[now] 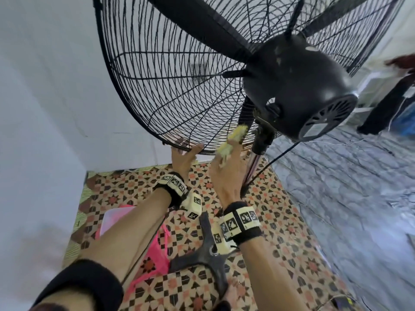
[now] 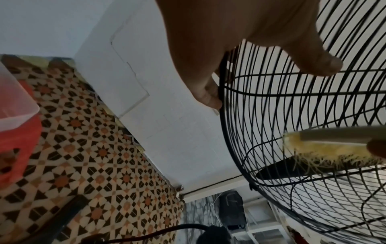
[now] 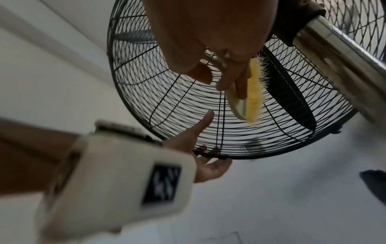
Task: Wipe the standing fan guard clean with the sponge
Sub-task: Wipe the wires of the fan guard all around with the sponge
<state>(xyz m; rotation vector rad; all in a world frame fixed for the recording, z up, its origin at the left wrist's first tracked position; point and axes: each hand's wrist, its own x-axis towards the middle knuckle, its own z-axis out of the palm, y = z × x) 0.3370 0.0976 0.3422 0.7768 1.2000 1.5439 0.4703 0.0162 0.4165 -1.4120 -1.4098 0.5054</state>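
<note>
The standing fan's black wire guard fills the upper head view, seen from behind and below. My left hand grips the guard's bottom rim, with fingers hooked over the rim and the thumb on the wires. My right hand holds a pale-handled brush with yellow bristles, not a sponge. The brush has its bristles against the rear guard wires just left of the pole. The brush lies across the wires over a dark blade.
The black motor housing hangs close on the right above the chrome pole. The fan's dark base and a pink basket stand on the patterned floor. White wall lies left; a person's legs stand far right.
</note>
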